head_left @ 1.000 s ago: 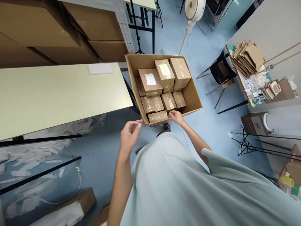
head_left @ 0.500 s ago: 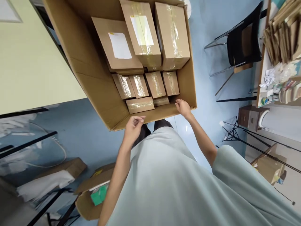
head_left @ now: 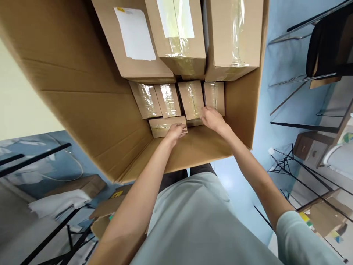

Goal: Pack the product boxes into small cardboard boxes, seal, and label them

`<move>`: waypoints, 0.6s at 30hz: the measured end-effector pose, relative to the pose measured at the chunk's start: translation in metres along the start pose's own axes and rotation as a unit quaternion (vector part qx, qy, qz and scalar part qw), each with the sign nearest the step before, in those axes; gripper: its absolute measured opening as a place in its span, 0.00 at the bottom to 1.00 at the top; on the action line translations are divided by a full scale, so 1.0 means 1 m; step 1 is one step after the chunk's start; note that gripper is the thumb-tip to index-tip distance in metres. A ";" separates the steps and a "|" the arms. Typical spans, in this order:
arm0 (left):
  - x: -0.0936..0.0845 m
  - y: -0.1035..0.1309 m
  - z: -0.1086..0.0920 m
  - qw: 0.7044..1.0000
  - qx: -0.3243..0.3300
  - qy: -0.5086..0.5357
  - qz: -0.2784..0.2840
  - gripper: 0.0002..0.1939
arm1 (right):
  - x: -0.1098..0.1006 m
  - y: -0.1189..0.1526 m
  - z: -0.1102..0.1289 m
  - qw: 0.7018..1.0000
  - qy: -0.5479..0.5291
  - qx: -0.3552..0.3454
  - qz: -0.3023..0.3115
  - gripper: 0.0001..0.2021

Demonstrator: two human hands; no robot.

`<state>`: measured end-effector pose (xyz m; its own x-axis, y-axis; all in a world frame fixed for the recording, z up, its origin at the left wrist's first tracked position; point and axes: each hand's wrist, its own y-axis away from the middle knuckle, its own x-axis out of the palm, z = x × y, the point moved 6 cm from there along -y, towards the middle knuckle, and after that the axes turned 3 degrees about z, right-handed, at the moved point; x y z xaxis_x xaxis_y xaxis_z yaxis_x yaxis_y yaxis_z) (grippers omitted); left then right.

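Observation:
A large open carton (head_left: 193,147) holds several taped brown boxes. Three big boxes fill its far part, one with a white label (head_left: 135,35). Nearer me are smaller boxes in a row, among them a taped small box (head_left: 191,99), with a low box (head_left: 162,126) in front of them. My left hand (head_left: 175,133) is over the right end of the low box, fingers bent; whether it grips anything is unclear. My right hand (head_left: 211,117) is at the lower right edge of the taped small box, its fingertips partly hidden.
A pale yellow-green tabletop (head_left: 24,103) lies to the left. On the right are a black chair (head_left: 325,48) and thin black metal legs. An opened carton (head_left: 100,224) and white sheets (head_left: 60,200) are at the lower left.
Both hands have moved forward from the near rim down into the large carton, reaching the small boxes. The view has come closer to the carton.

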<state>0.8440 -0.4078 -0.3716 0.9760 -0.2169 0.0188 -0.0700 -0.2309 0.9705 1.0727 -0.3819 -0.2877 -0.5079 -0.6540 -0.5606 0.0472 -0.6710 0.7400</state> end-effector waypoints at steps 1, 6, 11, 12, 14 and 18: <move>0.005 -0.017 0.004 0.999 -0.030 0.033 0.001 0.10 | -0.002 -0.026 0.000 1.000 0.000 -0.018 -0.012 0.24; 0.036 -0.075 0.031 0.991 -0.083 0.108 0.007 0.15 | -0.001 -0.158 -0.003 0.998 0.015 -0.046 -0.042 0.28; 0.066 -0.101 0.045 0.976 -0.101 0.186 0.044 0.15 | 0.016 -0.227 0.001 0.998 0.015 -0.022 -0.050 0.29; 0.071 -0.105 0.044 0.973 -0.100 0.201 0.050 0.15 | 0.019 -0.230 0.003 0.998 0.022 -0.015 -0.057 0.28; 0.078 -0.109 0.041 0.966 -0.101 0.231 0.055 0.17 | 0.023 -0.230 0.007 0.996 0.049 -0.001 -0.069 0.25; 0.086 -0.095 0.031 0.951 -0.131 0.279 0.039 0.21 | 0.028 -0.211 0.023 0.993 0.090 -0.016 -0.073 0.25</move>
<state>0.9278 -0.4340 -0.4696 0.9327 0.3294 0.1467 -0.1639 0.0248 0.9862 1.0291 -0.2502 -0.4513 -0.3489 -0.5995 -0.7203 0.0135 -0.7718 0.6358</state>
